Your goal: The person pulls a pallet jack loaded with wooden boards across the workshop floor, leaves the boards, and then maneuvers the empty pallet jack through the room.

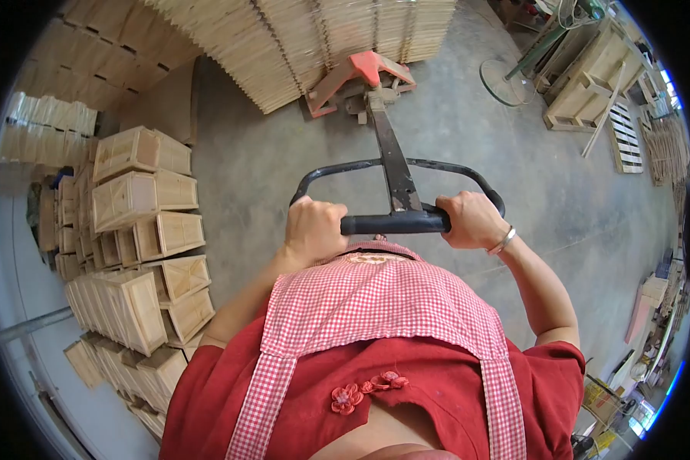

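At the near end of the dark steering shaft (pixel 393 157), just in front of the checked apron (pixel 383 299), the black grip bar (pixel 395 223) of a red pallet jack (pixel 366 67) is held at both ends. Its left end is wrapped by the left hand (pixel 315 228), its right end by the right hand (pixel 471 220); the fingers (pixel 326 211) of each are curled around the bar, though their tips are hidden and how hard they are pressed cannot be told. The jack is set on the concrete floor (pixel 245 161), close against a tall stack of wooden slats (pixel 314 46); whether any weight is borne by the forks cannot be seen. By its look, the shaft may be judged rigid metal that is hardly harmed by knocks. The jack should be expected to feel heavy, more so if loaded, and the stack could be shifted by a jerk. The bar is best held near both ends, so that force is shared evenly, rather than by the thinner loop (pixel 336 170)
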`<state>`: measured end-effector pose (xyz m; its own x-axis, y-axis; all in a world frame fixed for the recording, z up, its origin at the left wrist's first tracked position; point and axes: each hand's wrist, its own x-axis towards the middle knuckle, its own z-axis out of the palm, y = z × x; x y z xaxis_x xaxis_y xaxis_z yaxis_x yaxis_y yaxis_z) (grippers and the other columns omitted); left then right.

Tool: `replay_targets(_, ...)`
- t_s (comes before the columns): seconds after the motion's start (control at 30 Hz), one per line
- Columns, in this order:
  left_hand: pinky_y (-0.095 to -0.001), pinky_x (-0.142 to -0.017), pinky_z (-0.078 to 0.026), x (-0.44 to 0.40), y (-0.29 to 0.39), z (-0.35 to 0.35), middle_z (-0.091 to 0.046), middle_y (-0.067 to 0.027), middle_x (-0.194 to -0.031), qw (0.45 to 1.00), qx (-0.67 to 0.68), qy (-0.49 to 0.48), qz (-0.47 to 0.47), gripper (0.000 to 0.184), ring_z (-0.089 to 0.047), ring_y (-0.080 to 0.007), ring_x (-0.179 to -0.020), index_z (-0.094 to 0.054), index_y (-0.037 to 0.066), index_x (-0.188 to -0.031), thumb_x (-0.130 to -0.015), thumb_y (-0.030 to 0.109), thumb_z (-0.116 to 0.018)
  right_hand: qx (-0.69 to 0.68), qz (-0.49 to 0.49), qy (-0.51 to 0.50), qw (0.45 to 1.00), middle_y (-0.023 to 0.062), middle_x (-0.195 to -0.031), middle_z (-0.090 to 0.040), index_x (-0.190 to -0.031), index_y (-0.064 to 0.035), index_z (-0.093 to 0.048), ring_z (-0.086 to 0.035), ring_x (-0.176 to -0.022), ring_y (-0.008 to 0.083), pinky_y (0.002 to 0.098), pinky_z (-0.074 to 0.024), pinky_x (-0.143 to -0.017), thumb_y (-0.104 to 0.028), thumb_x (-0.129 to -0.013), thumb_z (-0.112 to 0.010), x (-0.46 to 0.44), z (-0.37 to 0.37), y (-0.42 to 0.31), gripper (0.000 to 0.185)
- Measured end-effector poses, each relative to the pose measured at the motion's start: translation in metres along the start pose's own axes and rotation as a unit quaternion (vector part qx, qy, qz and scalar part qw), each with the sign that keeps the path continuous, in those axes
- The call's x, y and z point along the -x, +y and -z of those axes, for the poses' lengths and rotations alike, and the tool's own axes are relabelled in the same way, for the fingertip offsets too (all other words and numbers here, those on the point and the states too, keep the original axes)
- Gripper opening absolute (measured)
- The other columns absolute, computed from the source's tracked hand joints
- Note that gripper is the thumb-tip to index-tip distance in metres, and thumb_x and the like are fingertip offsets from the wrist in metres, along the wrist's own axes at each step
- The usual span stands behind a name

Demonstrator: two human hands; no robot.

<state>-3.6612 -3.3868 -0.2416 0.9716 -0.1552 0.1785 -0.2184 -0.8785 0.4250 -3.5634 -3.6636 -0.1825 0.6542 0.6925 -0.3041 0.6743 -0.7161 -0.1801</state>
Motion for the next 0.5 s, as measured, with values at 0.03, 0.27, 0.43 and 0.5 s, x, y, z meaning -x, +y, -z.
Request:
replay_targets(0.03,-0.0402,-0.065,-0.046,0.004,0.002,-0.003,-0.065,-0.0141,-0.064,1.000,-0.018,-0.006,0.009,0.012,-0.065,-0.0305,-0.062,-0.062,0.007,-0.062,-0.064,0.018,-0.066,0.003,0.007,-0.003,1.000,0.0158,-0.067,-0.063,-0.079,-0.0069,-0.062,-0.063,-0.066,0.0361,0.0446,-0.0501,-0.063,-0.011,-0.064,-0.064,0.003,-0.006,0.001,0.016)
replay_targets(0.27,-0.0405,-0.073,-0.049,0.096,0.013,-0.069,-0.067,-0.0140,-0.067,0.994,-0.062,-0.066,0.063,0.011,-0.067,-0.0324,-0.069,-0.069,0.010,-0.069,-0.060,0.015,-0.065,0.015,-0.002,0.018,1.000,0.0194,-0.074,-0.066,-0.083,-0.0046,-0.061,-0.064,-0.073,0.0388,0.0474,-0.0510,-0.066,-0.018,-0.070,-0.063,0.048,-0.111,-0.029,0.019)
replay_targets(0.43,-0.0427,-0.075,-0.049,0.092,-0.025,-0.147,-0.066,-0.0152,-0.068,0.996,-0.054,-0.041,0.064,0.012,-0.067,-0.0333,-0.072,-0.069,0.012,-0.070,-0.058,0.015,-0.065,0.024,-0.038,0.005,0.999,0.0197,-0.080,-0.067,-0.088,-0.0046,-0.061,-0.065,-0.077,0.0394,0.0476,-0.0515,-0.069,-0.028,-0.075,-0.067,0.024,-0.178,-0.017,0.028)
replay_targets(0.5,-0.0419,-0.077,-0.049,0.085,-0.026,-0.163,-0.068,-0.0145,-0.071,0.993,-0.057,-0.074,0.068,0.012,-0.068,-0.0316,-0.074,-0.071,0.013,-0.072,-0.061,0.016,-0.067,0.031,-0.084,0.024,0.996,0.0186,-0.082,-0.068,-0.089,-0.0059,-0.061,-0.065,-0.080,0.0393,0.0483,-0.0512,-0.071,-0.027,-0.076,-0.066,0.025,-0.188,-0.005,0.025)
